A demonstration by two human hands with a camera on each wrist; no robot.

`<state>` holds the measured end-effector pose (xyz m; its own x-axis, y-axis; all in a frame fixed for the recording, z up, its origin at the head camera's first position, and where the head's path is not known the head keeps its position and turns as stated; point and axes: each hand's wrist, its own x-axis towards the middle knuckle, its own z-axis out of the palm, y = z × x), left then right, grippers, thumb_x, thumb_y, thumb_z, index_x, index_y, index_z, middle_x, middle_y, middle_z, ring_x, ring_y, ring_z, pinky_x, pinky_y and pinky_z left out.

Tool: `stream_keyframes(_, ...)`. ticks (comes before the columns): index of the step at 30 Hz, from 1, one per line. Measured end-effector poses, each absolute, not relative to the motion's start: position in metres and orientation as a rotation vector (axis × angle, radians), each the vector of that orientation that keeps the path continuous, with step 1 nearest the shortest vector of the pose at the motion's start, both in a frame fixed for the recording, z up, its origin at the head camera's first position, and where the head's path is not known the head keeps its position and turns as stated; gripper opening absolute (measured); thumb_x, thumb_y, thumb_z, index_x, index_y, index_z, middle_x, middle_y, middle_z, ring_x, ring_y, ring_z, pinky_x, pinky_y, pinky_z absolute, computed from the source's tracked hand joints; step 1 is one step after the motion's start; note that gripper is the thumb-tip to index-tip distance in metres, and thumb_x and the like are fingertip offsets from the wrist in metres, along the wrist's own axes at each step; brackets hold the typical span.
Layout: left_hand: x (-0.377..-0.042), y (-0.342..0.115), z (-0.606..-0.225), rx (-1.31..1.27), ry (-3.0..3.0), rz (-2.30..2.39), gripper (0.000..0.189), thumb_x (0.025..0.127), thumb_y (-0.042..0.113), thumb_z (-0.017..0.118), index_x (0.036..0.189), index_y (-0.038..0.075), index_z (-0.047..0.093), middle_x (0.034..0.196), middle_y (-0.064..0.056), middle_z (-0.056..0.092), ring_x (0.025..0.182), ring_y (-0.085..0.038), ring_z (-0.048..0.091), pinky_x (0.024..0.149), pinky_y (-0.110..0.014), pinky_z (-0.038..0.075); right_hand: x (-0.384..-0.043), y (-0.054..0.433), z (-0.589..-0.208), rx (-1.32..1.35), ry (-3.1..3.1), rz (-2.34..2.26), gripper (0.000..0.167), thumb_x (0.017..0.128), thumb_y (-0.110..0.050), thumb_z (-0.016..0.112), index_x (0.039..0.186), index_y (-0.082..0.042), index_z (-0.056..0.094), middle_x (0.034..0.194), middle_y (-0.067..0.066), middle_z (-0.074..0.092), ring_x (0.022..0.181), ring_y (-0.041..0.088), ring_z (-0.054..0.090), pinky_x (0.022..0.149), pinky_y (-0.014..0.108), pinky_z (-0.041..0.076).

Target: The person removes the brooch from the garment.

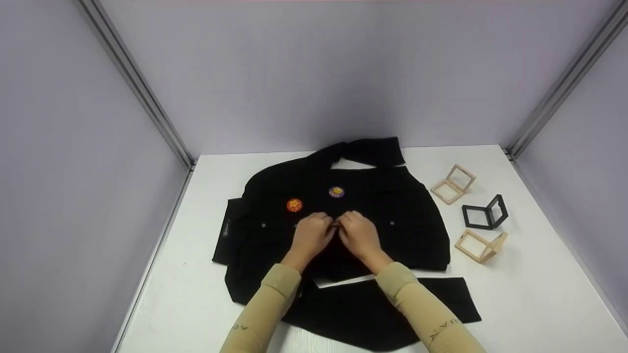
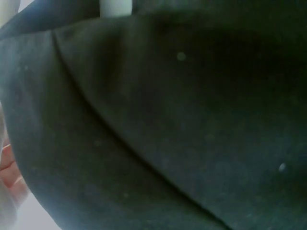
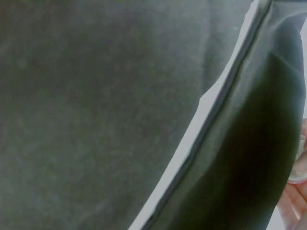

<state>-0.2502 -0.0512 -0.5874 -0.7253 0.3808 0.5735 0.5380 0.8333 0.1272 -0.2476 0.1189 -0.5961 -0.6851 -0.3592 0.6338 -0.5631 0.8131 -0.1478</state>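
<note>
A black jacket (image 1: 392,196) with snap buttons lies spread on the white table, its sleeves out to the sides. My left hand (image 1: 312,234) and right hand (image 1: 358,234) meet over its middle, fingers curled, at a small object hidden mostly by the fingertips. In the right wrist view the right hand (image 3: 296,203) pinches what looks like a round badge (image 3: 298,176) with a pale face and reddish rim. Only part of the left hand (image 2: 10,175) shows in the left wrist view. An orange-red star badge (image 1: 294,205) and a purple-and-yellow badge (image 1: 336,191) sit on the jacket above the hands.
On the table's right side stand a light wooden-coloured hinged frame (image 1: 454,184), a black hinged frame (image 1: 484,214) and another light one (image 1: 481,246), all unfolded. A jacket sleeve (image 1: 353,314) lies under the forearms. Pale walls (image 1: 314,73) enclose the table (image 1: 181,294).
</note>
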Motion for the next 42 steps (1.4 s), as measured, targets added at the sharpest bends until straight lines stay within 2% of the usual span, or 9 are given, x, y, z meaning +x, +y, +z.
stream_keyframes(10, -0.2495, -0.0499, -0.5861, -0.668, -2.479, -0.381, 0.017, 0.087, 0.022, 0.086, 0.082, 0.011, 0.074, 0.079, -0.003, 0.071, 0.072, -0.022, 0.07, 0.065, -0.037, 0.06, -0.2456, 0.1192, -0.5957, 0.665, -2.396, 0.443, 0.01, 0.085, -0.01, 0.082, 0.09, -0.01, 0.074, 0.085, 0.003, 0.072, 0.079, 0.022, 0.068, 0.067, 0.035, 0.061)
stream_keyframes(23, -0.2474, -0.0491, -0.5858, -0.679, -2.496, -0.414, 0.015, 0.086, 0.019, 0.087, 0.084, 0.011, 0.074, 0.082, -0.003, 0.072, 0.076, -0.022, 0.071, 0.068, -0.036, 0.061, -0.2432, 0.1199, -0.5978, 0.679, -2.359, 0.468, 0.013, 0.081, -0.007, 0.083, 0.089, -0.01, 0.073, 0.083, 0.002, 0.072, 0.075, 0.023, 0.066, 0.065, 0.036, 0.06)
stream_keyframes(42, -0.2474, -0.0461, -0.5872, -0.667, -2.523, -0.402, 0.015, 0.086, 0.016, 0.086, 0.081, 0.011, 0.072, 0.079, -0.003, 0.07, 0.072, -0.021, 0.069, 0.065, -0.035, 0.06, -0.2417, 0.1196, -0.5976, 0.673, -2.388, 0.493, 0.013, 0.082, -0.007, 0.084, 0.088, -0.008, 0.072, 0.081, 0.003, 0.071, 0.075, 0.023, 0.067, 0.065, 0.035, 0.06)
